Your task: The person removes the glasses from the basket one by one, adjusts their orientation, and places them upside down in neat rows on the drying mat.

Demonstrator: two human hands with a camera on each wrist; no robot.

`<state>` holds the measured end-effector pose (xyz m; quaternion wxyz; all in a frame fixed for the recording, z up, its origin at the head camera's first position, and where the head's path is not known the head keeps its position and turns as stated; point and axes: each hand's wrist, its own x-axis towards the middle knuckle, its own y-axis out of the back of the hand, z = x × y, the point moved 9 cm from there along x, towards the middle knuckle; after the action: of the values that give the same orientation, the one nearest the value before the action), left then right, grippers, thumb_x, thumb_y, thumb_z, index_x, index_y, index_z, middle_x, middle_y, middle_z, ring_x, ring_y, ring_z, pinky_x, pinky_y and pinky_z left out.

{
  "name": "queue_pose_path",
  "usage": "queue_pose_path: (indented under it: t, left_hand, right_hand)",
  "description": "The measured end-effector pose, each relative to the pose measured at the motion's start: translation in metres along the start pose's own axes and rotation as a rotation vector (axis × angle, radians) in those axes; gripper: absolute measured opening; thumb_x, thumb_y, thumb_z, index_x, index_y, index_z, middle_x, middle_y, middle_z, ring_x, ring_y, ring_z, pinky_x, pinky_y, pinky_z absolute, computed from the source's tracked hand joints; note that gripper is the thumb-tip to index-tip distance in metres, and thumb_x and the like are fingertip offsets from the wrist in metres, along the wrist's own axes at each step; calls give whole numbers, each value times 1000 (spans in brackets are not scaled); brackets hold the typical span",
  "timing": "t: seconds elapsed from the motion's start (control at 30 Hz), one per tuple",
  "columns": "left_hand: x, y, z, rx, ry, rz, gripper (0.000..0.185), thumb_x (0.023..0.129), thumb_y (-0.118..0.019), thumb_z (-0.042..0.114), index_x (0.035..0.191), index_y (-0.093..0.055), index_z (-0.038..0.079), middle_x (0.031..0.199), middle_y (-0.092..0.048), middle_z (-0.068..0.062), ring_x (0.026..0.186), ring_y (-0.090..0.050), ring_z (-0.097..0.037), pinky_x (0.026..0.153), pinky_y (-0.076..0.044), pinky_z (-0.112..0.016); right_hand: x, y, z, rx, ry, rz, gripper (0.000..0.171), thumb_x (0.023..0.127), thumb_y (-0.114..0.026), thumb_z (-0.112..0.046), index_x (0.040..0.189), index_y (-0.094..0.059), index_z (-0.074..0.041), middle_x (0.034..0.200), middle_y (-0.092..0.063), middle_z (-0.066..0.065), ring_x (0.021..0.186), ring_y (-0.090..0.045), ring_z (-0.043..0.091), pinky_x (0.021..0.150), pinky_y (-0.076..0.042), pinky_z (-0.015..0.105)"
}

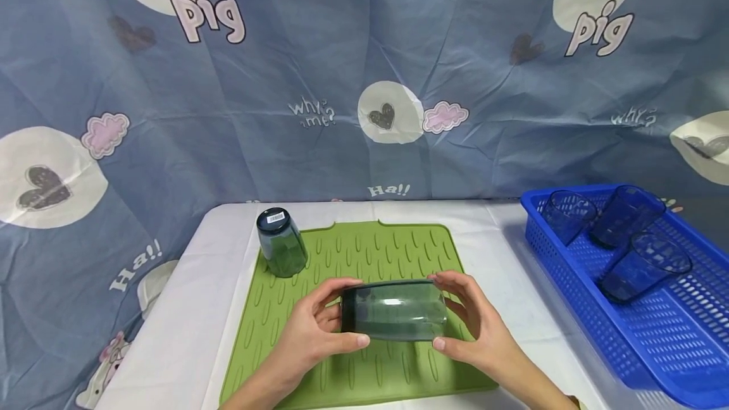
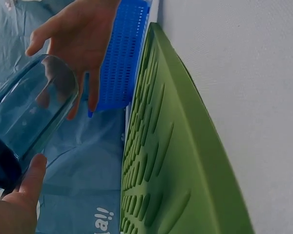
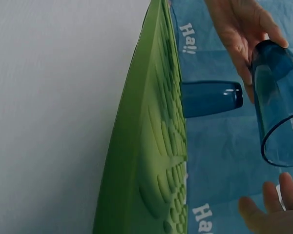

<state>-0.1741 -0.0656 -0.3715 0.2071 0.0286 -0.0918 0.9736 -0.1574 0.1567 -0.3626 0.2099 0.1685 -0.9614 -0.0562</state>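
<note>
The tinted glass tumbler point(image 1: 393, 310) lay sideways above the green drying mat point(image 1: 398, 252), long axis left to right, base toward the left hand point(image 1: 310, 337) (thumb and fingers curled round it); the right hand point(image 1: 475, 328) gripped the rim end.

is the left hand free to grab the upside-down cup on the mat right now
Probably not yet: the left hand and right hand both hold a sideways cup. The upturned cup stands unobstructed on the mat.

Blue glass point(image 1: 393, 310), green ribbed mat point(image 1: 364, 252)
</note>
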Motion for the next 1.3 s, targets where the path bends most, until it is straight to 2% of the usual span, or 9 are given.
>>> queue_pose_path:
  t: [0.2, 0.4, 0.63, 0.77, 0.9, 1.0, 1.17, 1.3]
  left_hand:
    - [0, 6, 0, -10, -12, 28, 72, 72, -81, -6, 136, -51, 4, 132, -52, -21, 110, -63, -32, 89, -55, -41]
    - [1, 8, -1, -21, -28, 37, 73, 74, -79, -6, 139, -47, 5, 135, -50, -21, 116, -60, -32, 92, -53, -41]
    - [2, 19, 6, 7, -86, 75, 74, 77, -77, -7, 142, -44, 6, 139, -48, -20, 120, -58, -28, 92, -53, -34]
    - [3, 27, 11, 72, -106, 125, 86, 76, -78, -7, 149, -38, 18, 138, -49, -17, 118, -59, -28, 95, -52, -34]
    - [3, 34, 13, 122, -96, 172, 98, 75, -79, -6, 153, -30, 29, 137, -49, -14, 118, -58, -28, 96, -51, -37]
    - [3, 41, 14, 158, -78, 210, 98, 74, -81, -5, 153, -31, 26, 139, -49, -12, 117, -59, -26, 95, -52, -35]
    - [5, 51, 16, 180, -63, 261, 83, 76, -80, -4, 147, -42, 16, 142, -48, -12, 115, -61, -24, 91, -53, -31]
    - [6, 57, 17, 162, -48, 289, 82, 76, -80, -4, 146, -43, 21, 141, -49, -13, 111, -63, -25, 88, -55, -32]
  right_hand:
    - [2, 2, -8, 47, 126, -28, 81, 75, -71, 15, 145, -32, 4, 141, -42, 25, 132, -42, 29, 110, -38, 33]
    - [5, 11, -9, 58, 177, -46, 81, 74, -69, 17, 144, -29, 9, 139, -40, 32, 132, -42, 33, 108, -40, 33]
    - [7, 23, -6, 48, 200, -83, 76, 75, -66, 21, 142, -31, 12, 137, -40, 35, 132, -42, 32, 105, -43, 34]
    - [8, 27, -2, 49, 197, -91, 72, 75, -64, 23, 140, -32, 13, 137, -41, 34, 132, -43, 32, 105, -43, 34]
    - [9, 30, 1, 43, 188, -108, 72, 75, -63, 24, 139, -34, 13, 137, -44, 30, 132, -42, 32, 107, -41, 33]
    - [9, 32, 3, 34, 173, -117, 72, 75, -63, 23, 140, -34, 11, 138, -44, 29, 133, -42, 31, 108, -39, 32]
    - [9, 37, 4, 19, 159, -110, 70, 77, -64, 21, 139, -35, 10, 139, -44, 26, 134, -41, 30, 108, -39, 32]
    - [10, 40, 5, 3, 150, -108, 71, 76, -65, 22, 139, -36, 9, 140, -44, 24, 134, -40, 29, 108, -39, 32]
